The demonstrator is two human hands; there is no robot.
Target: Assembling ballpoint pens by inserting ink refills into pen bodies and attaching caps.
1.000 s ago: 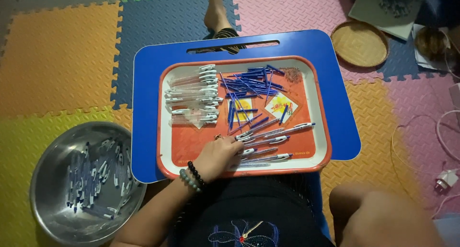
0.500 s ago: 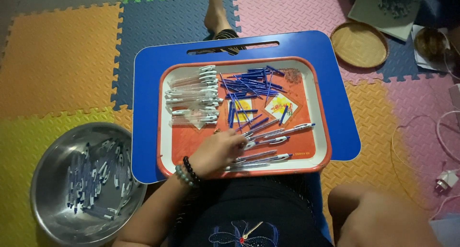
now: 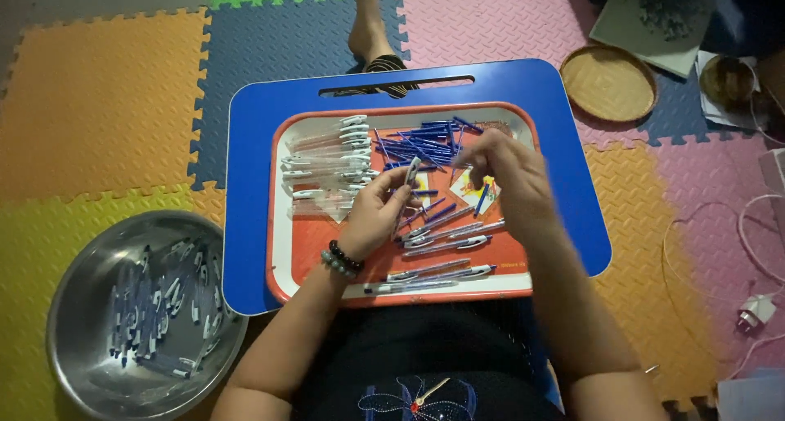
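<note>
The head camera looks down at a blue lap table (image 3: pixel 262 225) with an orange tray (image 3: pixel 327 257) on it. The left hand (image 3: pixel 376 212) is over the middle of the tray, and its fingers pinch a small pen piece (image 3: pixel 413 170) that points up. The right hand (image 3: pixel 503 172) is just beside it, nearer the tray's far right corner. Its fingers are bunched together, but it is too blurry to tell if they hold anything. A pile of clear pen tubes (image 3: pixel 327 163) lies at the tray's far left. Blue pen refills (image 3: pixel 425 143) lie at the far edge. Finished pens (image 3: pixel 446 237) lie near the front edge. A metal bowl (image 3: pixel 82 306) with more pen parts sits on the floor, left of the table.
</note>
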